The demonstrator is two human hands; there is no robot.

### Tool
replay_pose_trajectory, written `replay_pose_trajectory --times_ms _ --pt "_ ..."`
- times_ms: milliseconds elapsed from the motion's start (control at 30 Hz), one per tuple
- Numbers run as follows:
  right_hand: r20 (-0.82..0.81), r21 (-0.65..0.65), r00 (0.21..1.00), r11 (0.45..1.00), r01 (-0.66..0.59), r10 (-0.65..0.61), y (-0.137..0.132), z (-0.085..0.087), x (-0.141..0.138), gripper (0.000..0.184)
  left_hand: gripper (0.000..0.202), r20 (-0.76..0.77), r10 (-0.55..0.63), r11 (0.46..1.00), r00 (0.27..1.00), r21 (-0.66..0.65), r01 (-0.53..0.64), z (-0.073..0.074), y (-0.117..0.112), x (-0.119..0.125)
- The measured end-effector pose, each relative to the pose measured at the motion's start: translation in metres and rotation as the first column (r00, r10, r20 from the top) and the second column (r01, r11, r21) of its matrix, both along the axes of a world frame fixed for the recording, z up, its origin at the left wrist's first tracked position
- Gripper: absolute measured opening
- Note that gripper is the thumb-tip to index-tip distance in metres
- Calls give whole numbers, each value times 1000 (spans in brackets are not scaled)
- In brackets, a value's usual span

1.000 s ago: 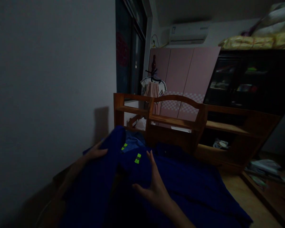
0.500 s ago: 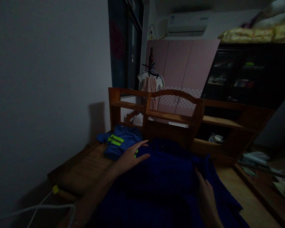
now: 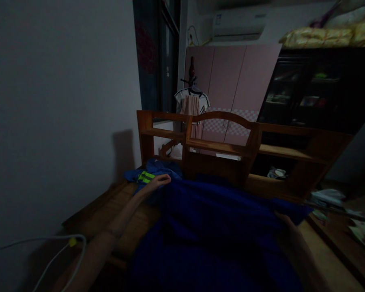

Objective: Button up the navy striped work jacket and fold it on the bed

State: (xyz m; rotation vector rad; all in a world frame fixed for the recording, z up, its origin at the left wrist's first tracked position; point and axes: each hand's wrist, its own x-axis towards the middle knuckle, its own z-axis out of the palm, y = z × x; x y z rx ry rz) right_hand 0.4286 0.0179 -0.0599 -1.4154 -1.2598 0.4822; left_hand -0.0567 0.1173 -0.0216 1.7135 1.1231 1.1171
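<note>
A large dark blue cloth (image 3: 219, 227) lies spread over the wooden bed, pulled wide between my hands. My left hand (image 3: 158, 181) is stretched out to the cloth's far left corner, fingers curled on its edge. It sits right beside a lighter blue garment with neon-green stripes (image 3: 146, 175), bunched at the headboard. My right hand (image 3: 285, 220) is at the cloth's right corner. That corner is raised and wraps over its fingers, so only the back of the hand and the forearm show.
A wooden headboard with shelves (image 3: 222, 142) stands just beyond the cloth. A grey wall is on the left, and a white cable (image 3: 63, 247) hangs at the lower left. Behind are pink wardrobe doors (image 3: 234, 85), a clothes stand (image 3: 192, 97) and a dark cabinet (image 3: 316, 93). Clutter lies on the floor at right.
My left hand went from flat on the cloth to curled at its far left corner. My right hand moved out right with the other corner, spreading the cloth wider.
</note>
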Motion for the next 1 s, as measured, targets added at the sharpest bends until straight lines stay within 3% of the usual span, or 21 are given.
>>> replay_pose_trajectory --times_ms 167,300,433,533,633,700,767,833,933,1000 --pt "-174 -58 984 997 -59 48 12 28 13 39 37 48 28 999 998 18 -29 27 35 13" --pt "-274 -84 961 995 -61 36 12 42 28 38 36 -27 72 996 997 45 -71 41 63 14" --pt "-311 -143 942 974 -174 123 4 63 45 46 26 -211 191 979 959 108 -171 31 77 15" --pt "-181 -360 949 881 -307 257 2 62 53 50 16 -323 345 933 881 216 -287 15 71 19" --pt "-60 -536 932 776 -333 358 7 34 61 53 24 -364 473 873 802 318 -370 3 52 27" --pt "-15 -579 932 756 -304 363 9 6 67 60 32 -384 524 842 760 366 -396 -6 30 30" --pt "13 -583 937 764 -277 349 10 -20 73 67 41 -430 543 828 722 418 -374 -20 -1 31" --pt "33 -546 947 800 -250 319 11 -39 78 71 57 -513 492 853 704 447 -270 -42 -38 28" --pt "33 -498 973 848 -181 227 19 -52 85 70 85 -648 331 927 686 361 -105 -77 -86 22" --pt "30 -515 988 850 -114 151 31 -55 86 70 85 -688 324 936 649 331 -116 -95 -104 17"
